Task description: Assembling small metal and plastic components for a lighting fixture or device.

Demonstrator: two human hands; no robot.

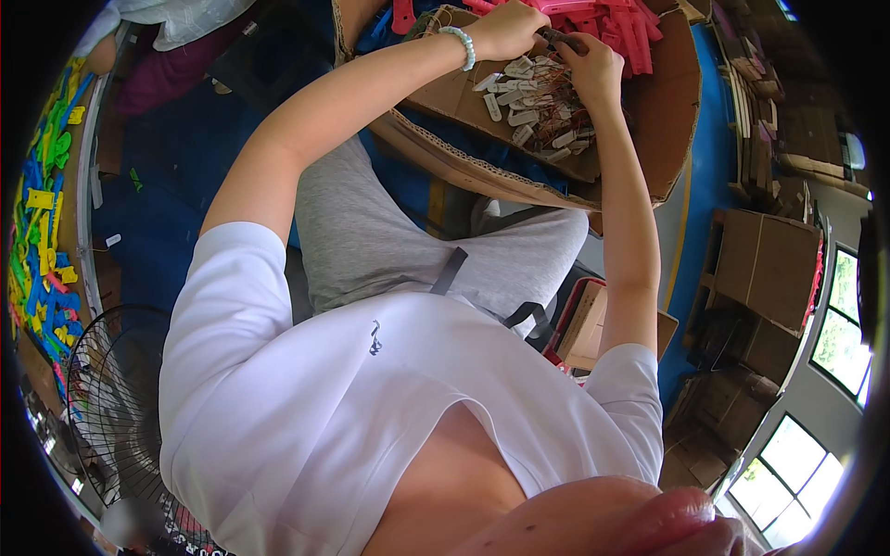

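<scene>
My left hand (506, 31), with a pale bead bracelet at the wrist, reaches over a cardboard box and its fingers are closed. My right hand (595, 72) meets it from the right, thumb and fingers pinched together. Between them they grip a small dark piece (560, 39); its exact kind is too small to make out. Just below the hands, a heap of small white plastic parts with thin wires (528, 100) lies on a cardboard tray (445, 104). Pink plastic parts (623, 30) are piled behind the right hand.
The big cardboard box (677, 120) stands in front of my knees. On the left is a table of yellow, green and blue plastic pieces (44, 218), with a black wire fan (116, 389) nearer me. Stacked cartons (765, 264) line the right side.
</scene>
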